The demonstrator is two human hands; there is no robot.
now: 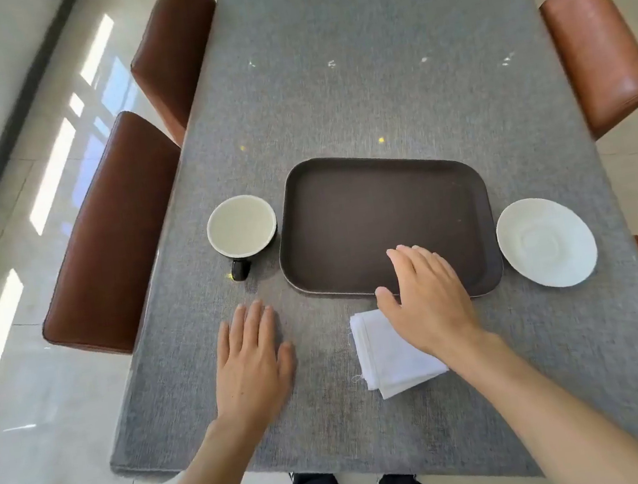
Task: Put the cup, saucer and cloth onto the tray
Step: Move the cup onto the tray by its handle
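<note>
Grey cloth covers a long table (387,68), with brown leather chairs (112,238) pushed in along both sides and glossy pale floor tiles catching window light off to the left. And we're at the near end, both bare arms reaching in from the bottom edge.

Centre stage, the dark brown tray (366,210), rectangular with rounded corners, and nothing lies in it at all. Just beyond the left hand and off the tray's left edge sits the cup (241,226), dark outside, pale inside, handle pointing back toward the person; it looks empty. Over on the far side of the right hand, just beside the tray's right edge, lies the white saucer (546,242), bare, flat on the tablecloth.

Now the hands. The left hand (254,368) lies flat, palm down on the tablecloth, fingers together and stretched out, gripping nothing, with the cup a little way ahead of its fingertips. The right hand (426,300) is spread open too, palm down, fingers reaching over the tray's near rim and onto its floor, thumb out to the side. Right under its wrist and heel lies the folded white cloth (391,359), just short of the tray's near edge; the hand covers its far corner but has no hold on it.
</note>
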